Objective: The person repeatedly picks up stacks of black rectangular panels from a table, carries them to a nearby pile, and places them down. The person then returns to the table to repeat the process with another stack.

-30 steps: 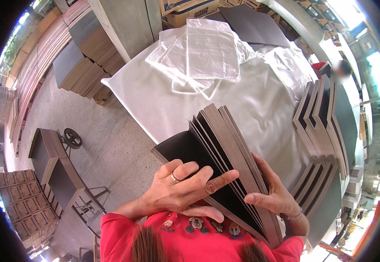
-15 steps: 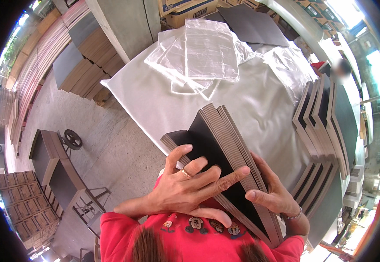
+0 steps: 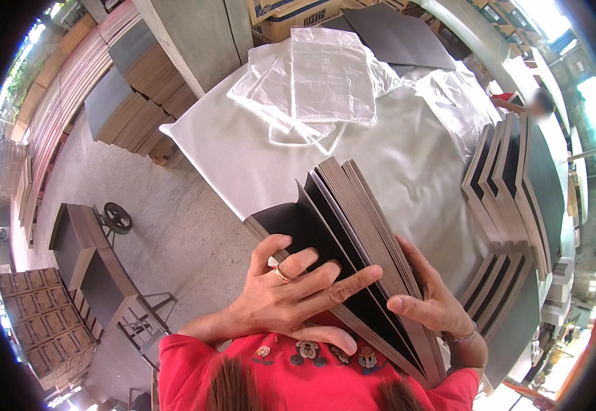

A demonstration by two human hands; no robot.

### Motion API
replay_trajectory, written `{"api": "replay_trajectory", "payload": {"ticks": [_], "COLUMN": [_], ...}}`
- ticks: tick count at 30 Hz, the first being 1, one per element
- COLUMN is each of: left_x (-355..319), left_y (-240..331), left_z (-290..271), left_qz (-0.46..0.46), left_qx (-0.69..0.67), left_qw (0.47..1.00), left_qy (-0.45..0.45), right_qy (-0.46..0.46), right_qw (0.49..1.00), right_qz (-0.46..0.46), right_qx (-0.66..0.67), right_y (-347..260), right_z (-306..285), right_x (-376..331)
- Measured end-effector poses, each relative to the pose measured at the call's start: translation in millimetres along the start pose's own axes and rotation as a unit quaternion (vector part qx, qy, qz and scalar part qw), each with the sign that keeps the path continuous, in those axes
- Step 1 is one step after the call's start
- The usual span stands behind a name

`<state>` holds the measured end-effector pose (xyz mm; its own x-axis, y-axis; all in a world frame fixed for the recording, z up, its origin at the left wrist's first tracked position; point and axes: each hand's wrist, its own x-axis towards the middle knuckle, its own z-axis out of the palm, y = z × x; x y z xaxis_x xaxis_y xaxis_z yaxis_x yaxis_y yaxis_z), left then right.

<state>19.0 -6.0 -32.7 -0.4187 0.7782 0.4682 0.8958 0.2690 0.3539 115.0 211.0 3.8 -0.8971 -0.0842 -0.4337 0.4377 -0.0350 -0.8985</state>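
Observation:
A thick stack of black-faced sheets (image 3: pixel 373 222) with grey-brown edges stands tilted against my front, fanned apart at the top. My right hand (image 3: pixel 431 294) grips its right side, thumb on the near edges and fingers behind. Across the black face of the left part (image 3: pixel 281 222) lies my left hand (image 3: pixel 305 284), its fingers spread and a ring on one of them. The left index fingertip reaches to the gap between the sheets. A few sheets stand separate in the middle of the fan. The lower end of the stack rests near my right forearm.
A white-covered table (image 3: pixel 407 171) carries clear plastic bags (image 3: pixel 332 82) and dark flat sheets (image 3: pixel 400 38) at its far side. Folded dark stacks (image 3: pixel 517 185) stand at the right. On the floor to the left are a loaded cart (image 3: pixel 89 253) and cartons (image 3: pixel 44 322). Another person (image 3: pixel 510 101) is at the far right.
The left part of the stack has swung further left, and the gap at the top is wider. Separate sheets now show in the middle. My left hand has shifted slightly left and down.

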Motion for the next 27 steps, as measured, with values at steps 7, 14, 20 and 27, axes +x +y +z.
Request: {"api": "replay_trajectory", "payload": {"ticks": [7, 14, 20, 27], "left_x": [-3, 1, -5, 24], "left_y": [0, -1, -5, -5], "left_z": [-3, -8, -1, -13], "left_qz": [-0.005, -0.010, 0.011, 0.047], "left_qx": [0.015, -0.012, -0.061, -0.084], "left_qw": [1.000, 1.000, 0.991, 0.995], "left_qy": [-0.009, -0.010, 0.117, -0.023], "right_qy": [0.005, 0.002, -0.006, -0.005], "right_qw": [1.000, 1.000, 0.999, 1.000], "right_qz": [0.003, -0.001, -0.012, -0.018], "right_qx": [0.010, 0.012, -0.030, -0.001], "right_y": [2, 2, 2, 0], "right_z": [0, 0, -2, 2], "right_x": [0, 0, 1, 0]}}
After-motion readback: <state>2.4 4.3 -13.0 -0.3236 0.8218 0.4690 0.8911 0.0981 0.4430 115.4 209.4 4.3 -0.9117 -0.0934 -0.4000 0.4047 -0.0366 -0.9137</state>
